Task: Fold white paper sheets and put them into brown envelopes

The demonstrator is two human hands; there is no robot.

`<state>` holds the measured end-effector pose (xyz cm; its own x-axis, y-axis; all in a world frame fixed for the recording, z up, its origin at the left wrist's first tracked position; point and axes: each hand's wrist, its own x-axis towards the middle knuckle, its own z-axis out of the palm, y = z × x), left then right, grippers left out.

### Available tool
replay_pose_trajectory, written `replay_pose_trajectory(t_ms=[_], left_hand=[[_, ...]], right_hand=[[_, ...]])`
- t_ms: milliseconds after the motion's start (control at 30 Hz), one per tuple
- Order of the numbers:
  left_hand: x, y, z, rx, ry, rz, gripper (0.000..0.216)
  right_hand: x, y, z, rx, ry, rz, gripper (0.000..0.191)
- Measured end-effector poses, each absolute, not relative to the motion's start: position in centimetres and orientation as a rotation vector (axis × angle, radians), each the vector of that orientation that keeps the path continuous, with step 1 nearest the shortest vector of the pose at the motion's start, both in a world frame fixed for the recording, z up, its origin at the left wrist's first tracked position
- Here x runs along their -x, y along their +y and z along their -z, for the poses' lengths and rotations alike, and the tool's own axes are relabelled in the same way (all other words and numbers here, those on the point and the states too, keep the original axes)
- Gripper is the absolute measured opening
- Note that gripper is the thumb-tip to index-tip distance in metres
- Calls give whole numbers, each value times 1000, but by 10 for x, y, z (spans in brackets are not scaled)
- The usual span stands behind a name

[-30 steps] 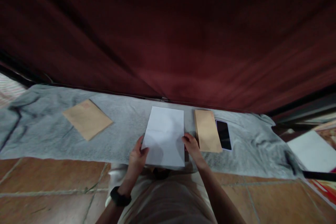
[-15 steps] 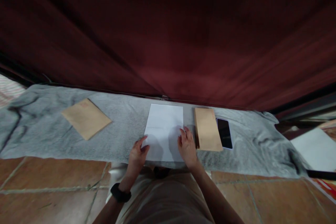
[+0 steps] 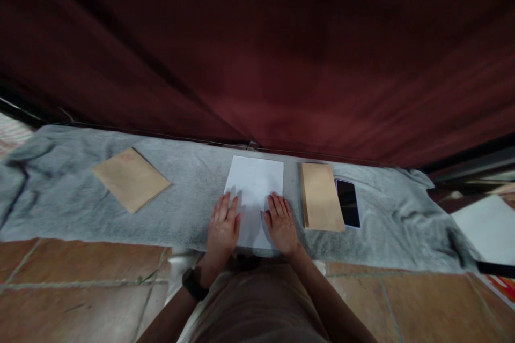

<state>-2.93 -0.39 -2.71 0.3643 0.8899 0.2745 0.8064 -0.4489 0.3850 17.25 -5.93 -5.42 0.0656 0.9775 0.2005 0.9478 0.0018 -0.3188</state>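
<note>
A white sheet of paper [image 3: 255,182] lies flat on a grey cloth [image 3: 189,209] spread over the floor. My left hand [image 3: 223,226] rests palm down on the sheet's lower left part, fingers stretched out. On the sheet's lower right part my right hand [image 3: 280,223] also lies flat with fingers spread. A black band sits on my left wrist. Neither hand holds anything.
A stack of brown envelopes [image 3: 321,202] lies right of the sheet, with a black phone [image 3: 348,202] beside it. Another brown envelope [image 3: 129,179] lies far left on the cloth. A dark red curtain [image 3: 257,53] hangs behind. White paper [image 3: 486,228] lies at the right edge. The floor is terracotta tile [image 3: 80,284].
Both hands held the sheet by its side edges a second ago. They have laid it down and now press flat on top of it.
</note>
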Motion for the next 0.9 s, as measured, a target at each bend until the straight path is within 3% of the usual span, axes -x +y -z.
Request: replay_pose_trajectory(t_ms=[300, 667, 900], left_hand=[[-30, 36, 47, -2610, 1245, -415, 59], [56, 11, 57, -2276, 1495, -669, 59], [61, -14, 54, -2166, 1611, -691, 55]], right_hand=[[-159, -33, 46, 1935, -1930, -146, 54], [-172, -44, 52, 2006, -1943, -59, 58], [-175, -53, 52, 1982, -1940, -94, 52]])
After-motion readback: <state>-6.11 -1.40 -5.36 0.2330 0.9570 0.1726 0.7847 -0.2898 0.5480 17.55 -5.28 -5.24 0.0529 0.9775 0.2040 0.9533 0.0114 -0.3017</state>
